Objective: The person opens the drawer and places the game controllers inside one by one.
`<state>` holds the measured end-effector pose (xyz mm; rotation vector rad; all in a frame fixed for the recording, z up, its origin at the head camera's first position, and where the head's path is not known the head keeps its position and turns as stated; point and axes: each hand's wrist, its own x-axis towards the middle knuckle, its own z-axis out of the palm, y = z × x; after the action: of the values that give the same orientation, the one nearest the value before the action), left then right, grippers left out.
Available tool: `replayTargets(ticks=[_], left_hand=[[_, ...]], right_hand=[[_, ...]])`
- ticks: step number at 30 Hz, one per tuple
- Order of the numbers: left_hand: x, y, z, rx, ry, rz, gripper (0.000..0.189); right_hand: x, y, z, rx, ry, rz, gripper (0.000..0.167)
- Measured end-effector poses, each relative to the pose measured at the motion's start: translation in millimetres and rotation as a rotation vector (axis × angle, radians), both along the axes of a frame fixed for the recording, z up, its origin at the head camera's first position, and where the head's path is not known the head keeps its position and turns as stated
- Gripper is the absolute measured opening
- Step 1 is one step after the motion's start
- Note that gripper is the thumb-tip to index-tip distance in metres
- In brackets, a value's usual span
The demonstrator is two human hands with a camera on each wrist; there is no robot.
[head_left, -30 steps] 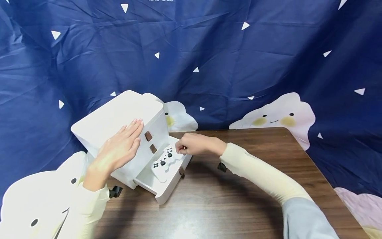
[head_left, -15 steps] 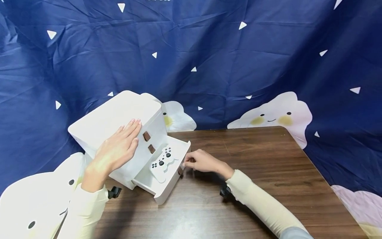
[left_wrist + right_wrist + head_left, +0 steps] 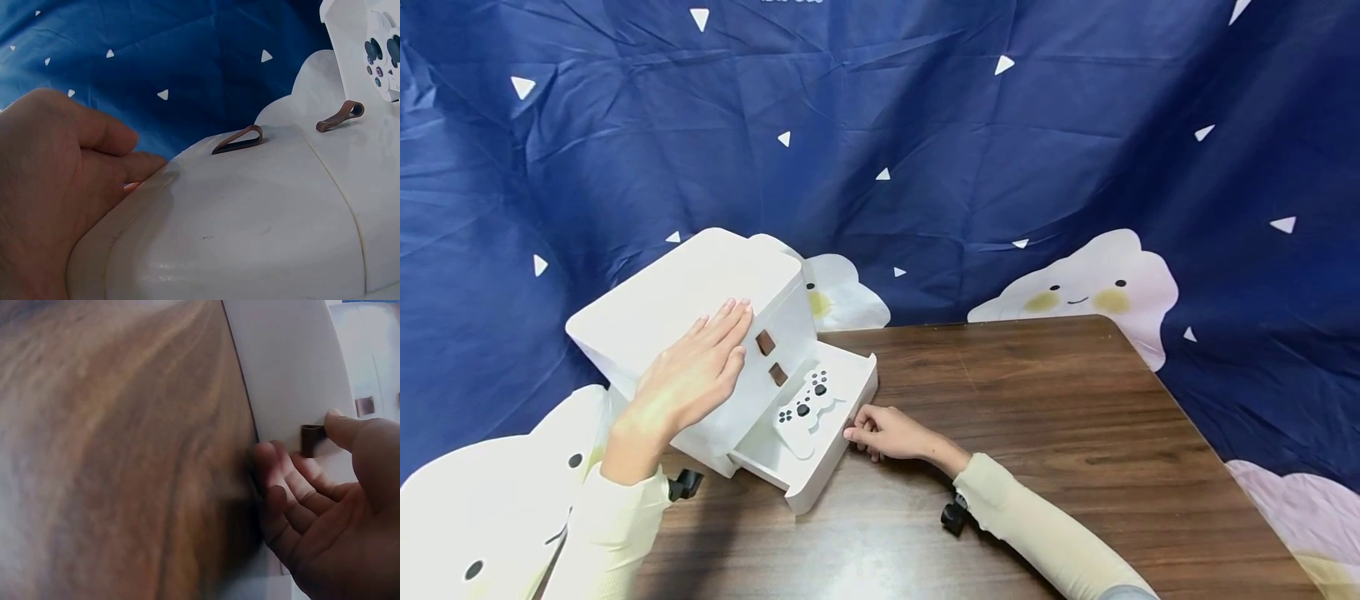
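Observation:
A white tabletop drawer cabinet [image 3: 692, 292] has its lowest drawer [image 3: 848, 363] pulled out. Inside that drawer lies a white game controller [image 3: 806, 410] with black sticks. My left hand [image 3: 688, 375] rests on the cabinet's top with its fingers extended near the front edge. At the front of the open drawer is my right hand [image 3: 887, 432], fingers loosely bent. In the right wrist view, its thumb and fingers lie around the drawer's brown pull tab [image 3: 310, 440], with a gap between them; a firm pinch does not show.
Two more brown pull tabs [image 3: 240, 140] sit on the upper, shut drawers. The brown wooden table [image 3: 1037, 400] extends to the right. Behind it hangs a blue cloth [image 3: 925, 125] with clouds and white triangles.
My right hand has moved from over the controller, past the drawer's far corner, to the pull tab on its front. The left hand stays on the cabinet, and the drawer has not moved visibly.

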<state>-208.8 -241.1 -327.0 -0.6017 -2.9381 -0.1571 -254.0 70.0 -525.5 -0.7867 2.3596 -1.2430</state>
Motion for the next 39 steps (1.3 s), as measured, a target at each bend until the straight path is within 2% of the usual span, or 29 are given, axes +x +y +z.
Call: replayTargets(ticks=[4,10,14,17,24,32,39], left_hand=[[1.1,-0.6,-0.1,0.001,-0.007,0.002,0.059],[2.1,-1.6,1.5,-0.001,-0.004,-0.001,0.059],[2.4,-1.2,1.8,0.002,-0.013,-0.004,0.059],[2.8,-1.3,1.8,0.001,-0.015,-0.003,0.059],[2.2,-1.4,2.4,0.0,-0.012,-0.007,0.059],[1.7,-2.8,2.7,-0.004,0.004,-0.009,0.059],[0.2,-1.3,2.0,0.003,-0.023,-0.008,0.059]], right_hand=[[-0.4,-2.8,-3.2,-0.017,-0.049,0.002,0.034],[-5.0,-5.8,-3.6,-0.12,-0.182,0.123,0.039],[-6.7,-4.9,-4.1,-0.204,-0.263,0.158,0.038],[-7.0,-6.2,-4.6,-0.248,-0.313,0.146,0.04],[-6.1,-16.7,0.5,-0.25,-0.358,0.085,0.037],[-9.2,-33.7,3.3,-0.219,-0.337,0.005,0.033],[-17.2,-59.5,5.9,-0.197,-0.302,-0.06,0.038]])
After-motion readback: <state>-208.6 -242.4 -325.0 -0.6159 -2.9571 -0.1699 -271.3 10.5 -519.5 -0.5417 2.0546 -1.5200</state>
